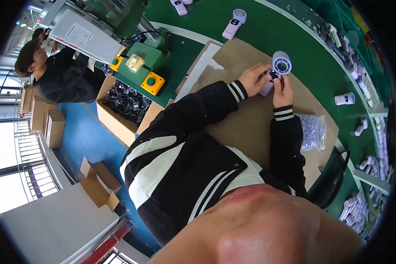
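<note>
Over a sheet of brown cardboard point(246, 119) I have a lilac handheld fan point(281, 65) with a round head, its head pointing away from me. My right hand point(283, 92) is closed on the fan's right side, thumb and fingers just below the head. From the left, my left hand point(253, 80) pinches the fan at a dark area on its body. Fingers partly cover that dark area, so its details are hidden. Near my right forearm lies a clear plastic bag point(311, 131) full of small pale lilac parts.
Another lilac fan point(234, 24) lies on the green surface ahead, with a further fan point(345, 99) to the right. A green press with a yellow button box point(152, 83) stands left, beside a carton point(111, 118) of dark parts. A person in black point(68, 77) works beyond.
</note>
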Demonstrator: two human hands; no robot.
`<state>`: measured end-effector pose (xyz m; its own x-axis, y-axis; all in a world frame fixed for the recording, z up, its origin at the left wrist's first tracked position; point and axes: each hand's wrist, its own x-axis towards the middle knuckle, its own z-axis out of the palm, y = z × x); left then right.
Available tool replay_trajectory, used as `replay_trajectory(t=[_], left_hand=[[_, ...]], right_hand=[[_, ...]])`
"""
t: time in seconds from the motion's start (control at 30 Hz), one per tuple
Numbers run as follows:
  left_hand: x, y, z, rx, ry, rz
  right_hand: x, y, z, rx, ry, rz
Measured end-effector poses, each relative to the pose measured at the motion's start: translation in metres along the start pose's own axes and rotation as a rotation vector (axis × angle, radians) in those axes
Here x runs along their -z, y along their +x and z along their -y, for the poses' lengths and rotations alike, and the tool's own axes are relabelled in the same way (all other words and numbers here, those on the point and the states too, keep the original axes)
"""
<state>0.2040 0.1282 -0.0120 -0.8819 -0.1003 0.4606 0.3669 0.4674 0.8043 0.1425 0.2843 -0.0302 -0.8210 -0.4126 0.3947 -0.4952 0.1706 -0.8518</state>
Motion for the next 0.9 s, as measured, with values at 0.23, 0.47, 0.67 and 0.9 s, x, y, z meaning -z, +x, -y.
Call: replay_trajectory(t=[0.23,0.47,0.67,0.9], left_hand=[[-0.011,-0.008,0.008,-0.069,0.035,-0.133],[-0.014,0.0,0.012,0.009,-0.049,-0.067],[-0.016,0.0,0.019,-0.061,-0.038,-0.07],[-0.012,-0.002,0.013,0.008,-0.045,-0.01]], right_hand=[[-0.005,-0.006,0.004,0.063,-0.103,-0.021],[-0.01,-0.007,0.003,-0.078,-0.058,-0.087],[-0.01,-0.009,0.002,-0.08,0.073,-0.118],[-0.01,-0.011,0.006,-0.059,0.031,-0.121]])
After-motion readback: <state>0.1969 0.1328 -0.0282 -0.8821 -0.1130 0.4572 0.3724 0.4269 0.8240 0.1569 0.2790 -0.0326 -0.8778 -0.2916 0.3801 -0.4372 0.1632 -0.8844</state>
